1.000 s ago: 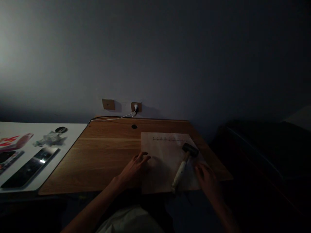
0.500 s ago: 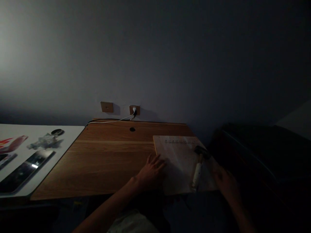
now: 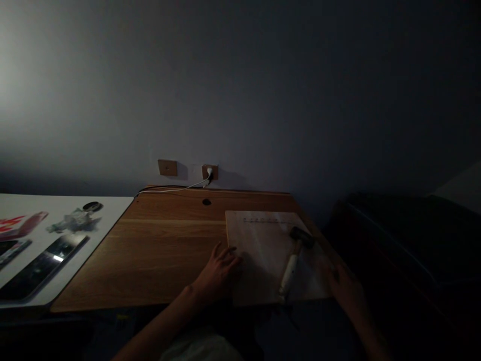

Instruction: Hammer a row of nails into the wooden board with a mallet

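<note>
Left hand [image 3: 218, 271]: flat on the desk [image 3: 161, 245], fingers spread, tips touching the left edge of the board [image 3: 259, 250]. It grips nothing.

Right hand [image 3: 343, 287]: at the board's near right corner, touching or just beside it. It's too dark there to tell if the fingers are spread or curled, and it isn't on the mallet.

Board: pale wood, flat on the right half of the desk, with the near edge about flush with the desk's front edge. A row of small marks [image 3: 265, 219] runs along the far edge, too small to tell what they are.

Mallet [image 3: 291, 265]: lies on the right part of the board, between my hands and nearer the right one. The dark head points away from me, and the white handle runs back toward the near edge, tilted slightly left.

Hole [image 3: 206, 202] in the desk is behind the board, near the wall. Two wall plates sit above the desk; the right one [image 3: 209, 172] has a white cable [image 3: 176, 189] plugged in, trailing left along the back edge.

White table [image 3: 112, 203] butts against the desk's left side and carries a dark glossy slab [image 3: 41, 268], a clear wrapper [image 3: 73, 220] and a red pack [image 3: 20, 223]. All of these are well apart from my hands.
</note>
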Available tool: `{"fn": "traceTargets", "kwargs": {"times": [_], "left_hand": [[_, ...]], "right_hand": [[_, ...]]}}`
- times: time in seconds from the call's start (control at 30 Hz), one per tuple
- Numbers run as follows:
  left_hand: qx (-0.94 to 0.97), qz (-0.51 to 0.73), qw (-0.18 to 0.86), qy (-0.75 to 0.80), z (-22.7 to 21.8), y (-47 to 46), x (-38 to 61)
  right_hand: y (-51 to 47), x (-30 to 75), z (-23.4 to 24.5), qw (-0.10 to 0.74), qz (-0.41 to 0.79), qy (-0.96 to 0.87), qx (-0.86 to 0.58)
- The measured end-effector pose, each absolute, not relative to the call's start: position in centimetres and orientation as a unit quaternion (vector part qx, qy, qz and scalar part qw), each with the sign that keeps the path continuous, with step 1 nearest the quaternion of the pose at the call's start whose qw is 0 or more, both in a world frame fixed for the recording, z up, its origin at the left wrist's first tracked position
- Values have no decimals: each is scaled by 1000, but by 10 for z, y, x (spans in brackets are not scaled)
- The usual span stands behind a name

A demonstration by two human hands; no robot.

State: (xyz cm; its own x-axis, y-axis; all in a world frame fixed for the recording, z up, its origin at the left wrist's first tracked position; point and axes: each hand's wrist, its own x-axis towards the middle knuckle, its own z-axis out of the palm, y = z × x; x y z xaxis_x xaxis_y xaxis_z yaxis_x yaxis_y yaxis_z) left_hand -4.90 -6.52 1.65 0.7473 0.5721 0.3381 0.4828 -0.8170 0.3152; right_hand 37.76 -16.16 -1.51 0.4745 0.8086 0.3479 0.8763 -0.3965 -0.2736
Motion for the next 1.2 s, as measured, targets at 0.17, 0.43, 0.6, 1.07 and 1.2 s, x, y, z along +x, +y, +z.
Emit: {"fn": "traceTargets", "kwargs": {"times": [0.17,0.43,0.6,1.07,1.2], "left_hand": [[919,210,86,322,18,-70,-112],[886,247,45,390,21,-86,-196],[868,255,52,423,22,-87,-227],[836,272,155,450,35,64,-166],[830,267,178,457,32,70,-164]], "right_hand": [[-160,333,-21,211,-70,-573,-789],[-166,261,-25,197,-70,-701,-682],[-148,246,-9,222,-38,-694,-683],[58,175,53,190,140,-733,-638],[66,170,45,215,175,-735,-619]]}}
